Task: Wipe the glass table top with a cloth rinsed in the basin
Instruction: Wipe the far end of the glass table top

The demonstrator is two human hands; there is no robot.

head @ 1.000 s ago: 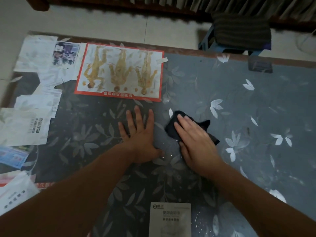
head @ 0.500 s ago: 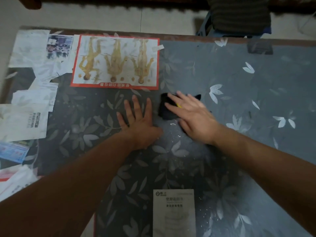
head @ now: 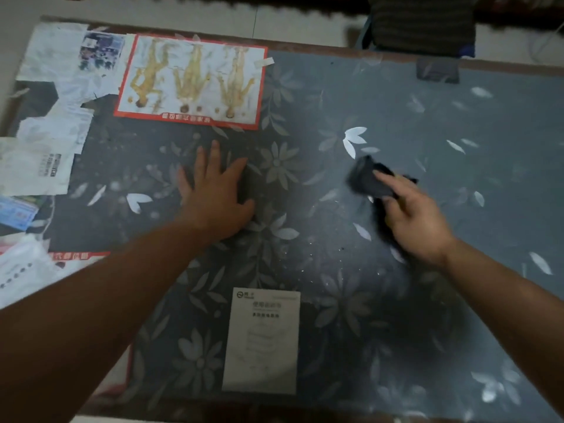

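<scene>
The left hand (head: 215, 193) lies flat on the glass counter (head: 457, 123), palm down, fingers spread and pointing away from the person, holding nothing. The right hand (head: 412, 218) is off to its right, well apart from it, with the fingers curled round a dark cloth (head: 364, 178). The cloth bunches out past the fingertips on the far-left side of that hand, and a further strip of it shows under the palm, along the thumb side. The picture is blurred around the right hand, so whether the cloth presses on the glass or sits just above it cannot be told.

Between the two hands the glass shows pale flower and leaf patterns; small bright specks, perhaps droplets, lie near the right wrist on its left. Beyond the left hand's fingertips lies a red-bordered chart (head: 190, 82) with three yellowish figures. Further left of that hand, loose papers (head: 39, 166) are spread along the counter's edge. Nearer the person, between the two forearms, lies a white leaflet (head: 262, 340) with printed text. All of these look to be beneath the glass, though that is not certain. Far beyond the right hand, past the counter's edge, stands a blue stool (head: 422, 22) with a dark striped cushion on a pale tiled floor (head: 305, 29).
</scene>
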